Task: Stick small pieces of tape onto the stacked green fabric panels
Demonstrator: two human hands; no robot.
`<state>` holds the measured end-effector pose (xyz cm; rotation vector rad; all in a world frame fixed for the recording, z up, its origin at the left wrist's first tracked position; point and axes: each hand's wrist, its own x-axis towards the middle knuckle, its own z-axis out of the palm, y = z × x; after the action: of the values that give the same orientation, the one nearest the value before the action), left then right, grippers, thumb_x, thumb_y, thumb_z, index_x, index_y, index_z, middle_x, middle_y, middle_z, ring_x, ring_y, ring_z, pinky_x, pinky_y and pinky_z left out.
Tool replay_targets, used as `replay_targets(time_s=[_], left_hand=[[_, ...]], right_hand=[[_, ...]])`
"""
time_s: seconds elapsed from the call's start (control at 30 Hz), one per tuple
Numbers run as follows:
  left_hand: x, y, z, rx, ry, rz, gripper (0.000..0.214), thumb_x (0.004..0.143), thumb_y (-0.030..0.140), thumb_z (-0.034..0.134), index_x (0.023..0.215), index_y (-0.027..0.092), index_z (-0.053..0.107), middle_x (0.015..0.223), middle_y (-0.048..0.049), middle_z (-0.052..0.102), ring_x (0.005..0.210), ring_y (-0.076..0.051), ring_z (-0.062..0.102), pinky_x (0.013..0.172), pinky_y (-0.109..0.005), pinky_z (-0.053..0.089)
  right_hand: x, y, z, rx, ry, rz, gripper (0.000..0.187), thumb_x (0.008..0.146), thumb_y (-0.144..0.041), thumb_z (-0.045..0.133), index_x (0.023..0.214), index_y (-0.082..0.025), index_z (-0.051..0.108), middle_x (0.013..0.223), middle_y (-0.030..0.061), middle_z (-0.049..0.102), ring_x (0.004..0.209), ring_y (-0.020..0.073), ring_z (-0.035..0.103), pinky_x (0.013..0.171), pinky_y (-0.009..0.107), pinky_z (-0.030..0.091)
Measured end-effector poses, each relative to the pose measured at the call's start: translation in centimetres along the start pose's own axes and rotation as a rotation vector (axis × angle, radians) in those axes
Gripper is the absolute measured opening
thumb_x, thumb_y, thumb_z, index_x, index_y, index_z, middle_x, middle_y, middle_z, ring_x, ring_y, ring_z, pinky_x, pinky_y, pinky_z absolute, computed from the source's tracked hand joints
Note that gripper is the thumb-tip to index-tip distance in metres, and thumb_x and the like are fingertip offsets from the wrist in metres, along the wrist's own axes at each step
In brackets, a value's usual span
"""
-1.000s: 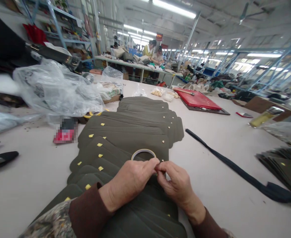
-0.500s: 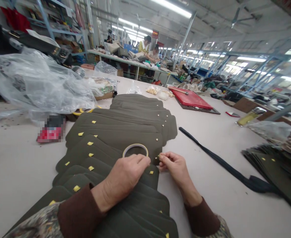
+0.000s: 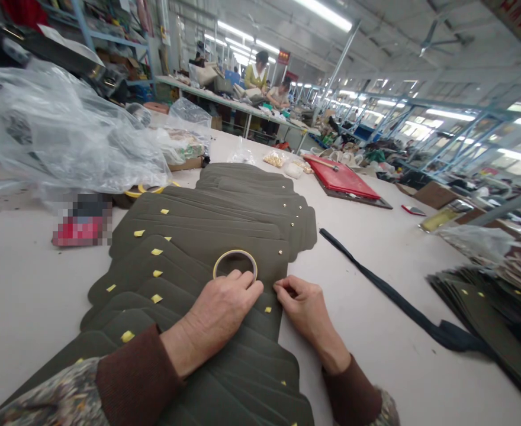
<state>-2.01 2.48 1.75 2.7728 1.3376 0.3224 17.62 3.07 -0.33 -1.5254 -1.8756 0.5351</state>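
Observation:
My left hand [image 3: 220, 307] is closed on a roll of yellow tape [image 3: 235, 252], its ring standing up beyond my fingers. Beneath it overlap several dark olive fabric panels [image 3: 207, 248], dotted with small yellow tape pieces [image 3: 156, 252] and, along the right side, small metal studs [image 3: 280, 252]. At the panels' right edge my right hand [image 3: 302, 299] has thumb and forefinger pinched together. Whatever lies between those fingertips is hidden.
A clear plastic bag [image 3: 65, 130] lies at the left behind a pixelated red and black item [image 3: 83, 222]. A black strap [image 3: 376, 281] crosses the right side, near stacked panels [image 3: 469, 296]. Farther back lie a red board [image 3: 343, 174] and a bottle [image 3: 447, 216]. People work beyond.
My right fingertips have come down onto the panel edge; the stud seen beside them before is now covered. The tape roll and left hand have shifted slightly left in view.

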Motion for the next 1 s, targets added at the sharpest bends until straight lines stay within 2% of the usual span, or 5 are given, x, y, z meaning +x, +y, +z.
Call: replay_targets(time_s=[0.2,0.37,0.6,0.73,1.0], left_hand=[[0.1,-0.1,0.1,0.028,0.001,0.001,0.009,0.091,0.015,0.046,0.088,0.019,0.054,0.088,-0.0032,0.058,0.080,-0.020,0.054,0.066,-0.031,0.050],[0.0,-0.1,0.0,0.009,-0.013,-0.007,0.010,0.091,0.014,0.046,0.088,0.019,0.054,0.088,-0.0029,0.059,0.081,-0.020,0.055,0.067,-0.032,0.050],[0.0,-0.2,-0.1,0.005,-0.023,0.003,0.010,0.091,0.014,0.046,0.089,0.018,0.055,0.089,-0.0035,0.058,0.083,-0.020,0.054,0.067,-0.031,0.051],[0.2,-0.3,-0.1,0.007,-0.022,0.029,0.009,0.091,0.013,0.046,0.089,0.018,0.054,0.090,-0.0041,0.058,0.086,-0.023,0.052,0.068,-0.033,0.051],[-0.9,0.5,-1.2,0.022,-0.014,0.109,0.005,0.090,0.015,0.048,0.089,0.019,0.051,0.088,-0.0033,0.058,0.080,-0.021,0.051,0.065,-0.033,0.048]], right_hand=[[0.6,0.5,0.3,-0.014,0.023,0.092,0.009,0.078,-0.024,0.062,0.085,-0.020,0.067,0.062,-0.0002,0.068,0.057,0.0157,0.063,0.059,0.026,0.046],[0.1,1.9,-0.7,0.386,-0.047,0.365,0.024,0.081,-0.041,0.061,0.085,-0.017,0.061,0.055,-0.0023,0.062,0.044,0.0125,0.057,0.044,0.023,0.045],[-1.2,1.0,-0.3,0.023,0.042,0.011,0.013,0.084,-0.024,0.060,0.079,-0.020,0.071,0.076,0.0034,0.072,0.069,0.0167,0.065,0.068,0.027,0.048],[-0.5,0.6,0.4,-0.109,0.036,-0.102,0.015,0.086,-0.022,0.056,0.081,-0.020,0.069,0.075,0.0032,0.069,0.069,0.0166,0.064,0.069,0.026,0.046],[-0.1,0.0,-0.5,-0.132,-0.163,-0.075,0.018,0.085,-0.026,0.054,0.073,-0.020,0.067,0.070,0.0016,0.065,0.063,0.0152,0.060,0.061,0.025,0.043]])
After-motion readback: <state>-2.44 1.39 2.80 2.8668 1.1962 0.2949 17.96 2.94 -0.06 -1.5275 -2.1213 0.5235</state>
